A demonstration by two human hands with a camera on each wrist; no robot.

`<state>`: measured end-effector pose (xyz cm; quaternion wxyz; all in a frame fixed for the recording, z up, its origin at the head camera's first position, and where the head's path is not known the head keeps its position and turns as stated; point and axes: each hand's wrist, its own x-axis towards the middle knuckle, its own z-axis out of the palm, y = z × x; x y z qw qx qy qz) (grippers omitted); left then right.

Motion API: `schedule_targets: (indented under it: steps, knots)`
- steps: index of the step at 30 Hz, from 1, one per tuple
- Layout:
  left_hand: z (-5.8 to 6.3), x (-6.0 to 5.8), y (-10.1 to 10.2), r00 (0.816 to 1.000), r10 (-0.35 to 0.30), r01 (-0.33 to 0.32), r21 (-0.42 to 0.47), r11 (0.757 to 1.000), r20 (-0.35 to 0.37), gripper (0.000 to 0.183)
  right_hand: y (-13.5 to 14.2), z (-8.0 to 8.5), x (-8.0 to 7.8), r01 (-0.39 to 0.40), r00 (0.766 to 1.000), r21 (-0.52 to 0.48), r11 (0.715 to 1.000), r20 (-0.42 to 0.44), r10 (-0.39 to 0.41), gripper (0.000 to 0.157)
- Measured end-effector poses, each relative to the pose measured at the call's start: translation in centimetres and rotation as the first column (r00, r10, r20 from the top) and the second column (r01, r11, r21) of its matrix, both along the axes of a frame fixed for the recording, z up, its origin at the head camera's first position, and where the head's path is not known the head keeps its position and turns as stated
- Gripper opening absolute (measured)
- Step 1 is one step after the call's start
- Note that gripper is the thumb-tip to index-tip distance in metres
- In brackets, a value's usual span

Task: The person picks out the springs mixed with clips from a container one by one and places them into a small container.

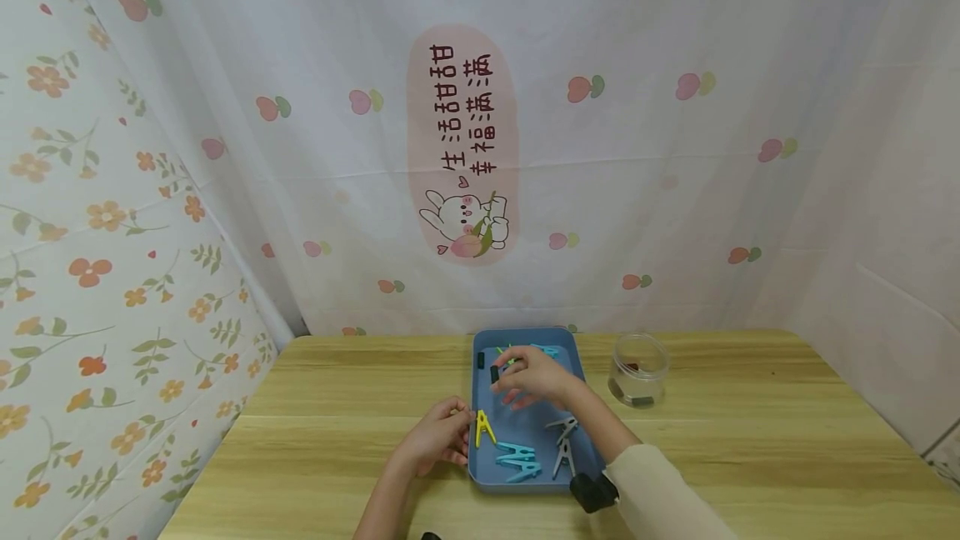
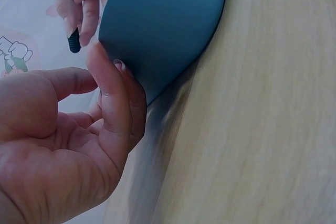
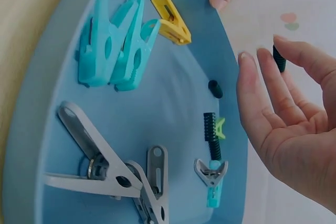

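My left hand point(image 1: 438, 437) holds the left rim of a blue-grey tray point(image 1: 517, 487) with curled fingers. Above the tray's far half, my right hand point(image 1: 536, 375) pinches a small dark ribbed piece point(image 3: 279, 60) between thumb and finger. Inside the tray lie a yellow clothespin point(image 1: 484, 427) by the left wall, turquoise clothespins point(image 3: 131, 51) at the near end and grey clothespins point(image 3: 100, 166) along the right side. Another dark piece point(image 1: 481, 361) lies near the far left corner. More dark ribbed pieces point(image 3: 210, 127) sit beside a small green clip point(image 3: 220, 128).
A clear round jar point(image 1: 637, 369) with a few dark pieces inside stands right of the tray on the wooden table point(image 1: 735, 423). Behind the table hangs a printed white curtain point(image 1: 637, 215); a flowered one point(image 1: 112, 290) hangs at the left.
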<state>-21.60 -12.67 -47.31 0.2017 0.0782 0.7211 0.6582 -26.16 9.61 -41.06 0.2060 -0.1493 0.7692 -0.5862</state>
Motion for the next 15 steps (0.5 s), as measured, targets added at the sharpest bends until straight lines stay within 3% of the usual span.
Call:
schedule_targets:
  steps: [15]
  knots:
    - [0.09, 0.07, 0.04, 1.0, 0.005, -0.005, -0.007, 1.0, 0.002, 0.011, 0.11, -0.34, 0.7, 0.091, 0.995, -0.057, 0.994, -0.034, -0.093, 0.039]
